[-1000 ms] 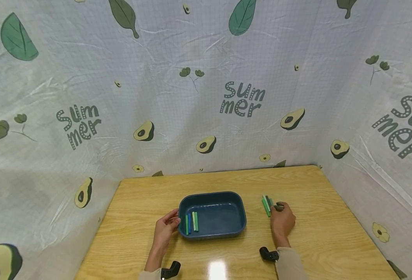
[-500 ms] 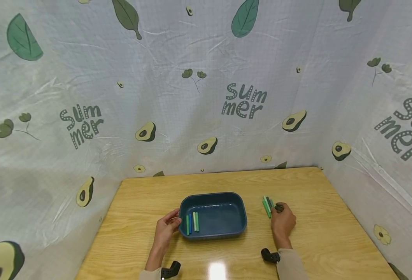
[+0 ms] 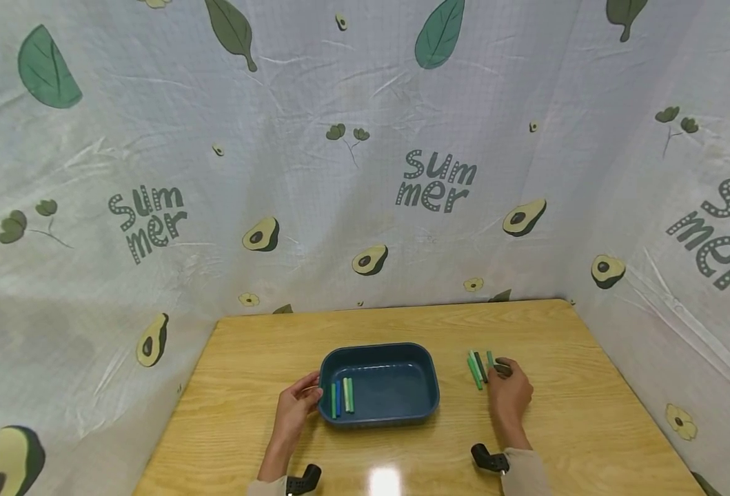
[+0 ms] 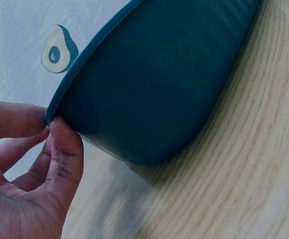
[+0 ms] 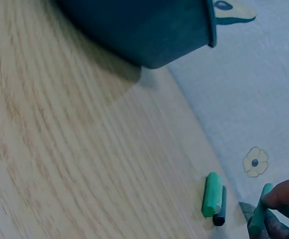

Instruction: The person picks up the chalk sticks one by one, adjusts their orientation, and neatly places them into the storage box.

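My left hand (image 3: 294, 411) pinches the left rim of a dark blue rectangular tray (image 3: 396, 389), thumb on one side and fingertip on the other. Inside the tray's left end, a green stick (image 3: 333, 401), a blue stick (image 3: 338, 399) and two paler green ones lie side by side. Right of the tray, my right hand (image 3: 510, 394) pinches a slim green chalk-like stick (image 5: 258, 211) between thumb and fingers, its fingertips darkly smudged. Just left of that hand, a green stick (image 3: 474, 373), a pale one and a dark green stick (image 3: 480, 367) lie together on the table.
The wooden table (image 3: 265, 344) backs onto a white curtain (image 3: 315, 172) printed with avocados, leaves and lettering, which also hangs at both sides. Each wrist carries a small black camera (image 3: 489, 458). A bright light reflection shows on the table's front part.
My right hand has shifted a little to the right, and the green stick it pinches now stands apart from the others. The left hand keeps its grip on the tray.
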`<state>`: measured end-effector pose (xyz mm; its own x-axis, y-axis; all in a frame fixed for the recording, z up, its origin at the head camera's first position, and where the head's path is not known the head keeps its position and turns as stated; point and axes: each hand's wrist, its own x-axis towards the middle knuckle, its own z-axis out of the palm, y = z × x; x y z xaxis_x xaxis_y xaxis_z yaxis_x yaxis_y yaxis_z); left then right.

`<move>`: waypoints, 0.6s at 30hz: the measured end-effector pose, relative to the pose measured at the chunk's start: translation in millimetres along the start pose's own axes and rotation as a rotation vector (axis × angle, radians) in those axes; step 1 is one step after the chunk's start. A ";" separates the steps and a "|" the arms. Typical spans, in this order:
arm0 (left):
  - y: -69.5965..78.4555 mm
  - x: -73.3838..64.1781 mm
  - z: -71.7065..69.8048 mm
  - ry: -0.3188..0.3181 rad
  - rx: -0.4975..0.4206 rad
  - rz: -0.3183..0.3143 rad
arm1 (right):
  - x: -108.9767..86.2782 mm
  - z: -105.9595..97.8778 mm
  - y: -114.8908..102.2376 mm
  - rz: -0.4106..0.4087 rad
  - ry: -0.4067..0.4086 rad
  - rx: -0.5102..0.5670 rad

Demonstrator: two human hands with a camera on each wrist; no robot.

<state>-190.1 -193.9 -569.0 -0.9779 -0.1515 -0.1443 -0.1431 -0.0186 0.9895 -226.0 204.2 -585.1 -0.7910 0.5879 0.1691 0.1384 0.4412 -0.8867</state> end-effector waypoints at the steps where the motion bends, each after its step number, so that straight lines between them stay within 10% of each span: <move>1: 0.0 0.2 0.0 -0.001 0.002 -0.001 | 0.2 -1.6 -1.3 0.004 -0.007 0.000; 18: 0.6 -8.2 5.2 0.022 0.003 -0.008 | 0.7 -29.8 -27.7 -0.018 -0.250 0.021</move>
<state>-182.9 -187.5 -567.2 -0.9732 -0.1728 -0.1520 -0.1514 -0.0168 0.9883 -212.6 212.6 -547.6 -0.9165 0.3929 0.0749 0.1132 0.4343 -0.8936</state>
